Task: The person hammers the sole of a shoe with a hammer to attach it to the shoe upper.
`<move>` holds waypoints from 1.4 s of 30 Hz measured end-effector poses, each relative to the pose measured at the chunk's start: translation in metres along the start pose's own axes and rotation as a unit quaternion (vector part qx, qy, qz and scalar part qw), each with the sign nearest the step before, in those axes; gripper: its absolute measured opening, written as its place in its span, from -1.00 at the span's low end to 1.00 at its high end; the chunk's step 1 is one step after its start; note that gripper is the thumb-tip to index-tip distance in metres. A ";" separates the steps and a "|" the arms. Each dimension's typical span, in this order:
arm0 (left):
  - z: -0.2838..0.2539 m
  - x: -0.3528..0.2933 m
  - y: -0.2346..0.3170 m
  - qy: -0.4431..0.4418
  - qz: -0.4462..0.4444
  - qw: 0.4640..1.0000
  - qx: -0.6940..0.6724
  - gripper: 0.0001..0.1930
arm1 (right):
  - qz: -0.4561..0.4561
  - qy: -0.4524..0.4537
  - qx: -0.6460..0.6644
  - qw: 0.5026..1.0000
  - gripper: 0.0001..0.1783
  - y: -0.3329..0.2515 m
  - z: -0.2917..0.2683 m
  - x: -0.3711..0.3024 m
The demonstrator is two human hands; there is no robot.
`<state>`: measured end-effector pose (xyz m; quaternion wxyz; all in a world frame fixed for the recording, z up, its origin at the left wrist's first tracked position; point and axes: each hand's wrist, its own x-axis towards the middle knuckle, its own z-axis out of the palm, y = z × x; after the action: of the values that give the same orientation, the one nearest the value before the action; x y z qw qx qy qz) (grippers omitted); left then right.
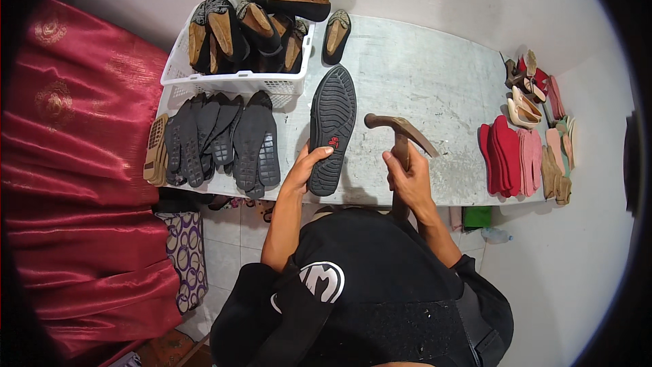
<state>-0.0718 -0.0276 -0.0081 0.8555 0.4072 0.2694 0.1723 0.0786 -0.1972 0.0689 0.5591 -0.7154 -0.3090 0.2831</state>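
Note:
My left hand point(301, 170) grips a black shoe point(334, 112) near its heel, thumb on the ridged sole. The sole faces up, with a small red mark near its middle, and its toe points toward the back of the table; what lies under the sole is hidden. In my right hand point(414, 180) is a hammer point(401, 132), held by its handle with the brown metal head raised at the top. The hammer head is to the right of the shoe and apart from it.
A white plastic basket point(234, 81) holds several patterned shoes on wooden lasts. One more shoe point(336, 36) stands beside it. Black soles point(255, 139) and tan soles point(156, 149) lie at left on the pale table point(435, 75); red soles point(499, 156), pink soles point(530, 162) and cream shoes point(523, 109) at right.

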 end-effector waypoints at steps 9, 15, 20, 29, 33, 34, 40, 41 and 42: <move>0.003 -0.004 -0.004 -0.003 -0.003 0.999 -0.040 -0.53 | -0.026 -0.012 0.041 0.999 -0.84 0.000 0.016 -0.007; -0.011 -0.003 -0.008 0.022 -0.026 0.998 -0.059 -0.64 | 0.009 -0.012 0.003 1.000 -0.83 0.000 0.014 -0.009; -0.007 -0.006 -0.009 0.029 -0.044 0.995 -0.085 -0.69 | -0.021 -0.009 0.056 0.998 -0.85 -0.010 0.016 -0.007; -0.006 -0.012 -0.011 0.014 -0.082 0.986 -0.147 -0.69 | -0.041 -0.036 -0.014 0.998 -0.84 0.001 0.021 -0.007; -0.007 -0.015 -0.009 0.016 -0.090 0.984 -0.154 -0.68 | 0.014 -0.048 0.038 0.998 -0.80 -0.017 0.018 -0.014; -0.005 -0.016 -0.007 0.012 -0.089 0.983 -0.159 -0.68 | 0.047 -0.057 0.059 0.996 -0.68 -0.019 0.017 -0.014; -0.007 -0.015 -0.013 0.002 -0.061 0.993 -0.103 -0.71 | -0.039 -0.062 -0.042 0.996 -0.76 0.003 0.030 -0.007; -0.009 -0.015 -0.015 0.002 -0.060 0.993 -0.104 -0.71 | -0.085 -0.049 -0.033 0.995 -0.83 0.006 0.031 -0.006; -0.011 -0.015 -0.017 0.006 -0.072 0.991 -0.115 -0.71 | -0.093 -0.048 -0.036 0.994 -0.84 0.005 0.029 -0.006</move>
<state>-0.0890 -0.0394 -0.0220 0.9051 0.2847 0.2818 0.1427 0.0532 -0.1848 0.0584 0.5414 -0.6888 -0.4107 0.2525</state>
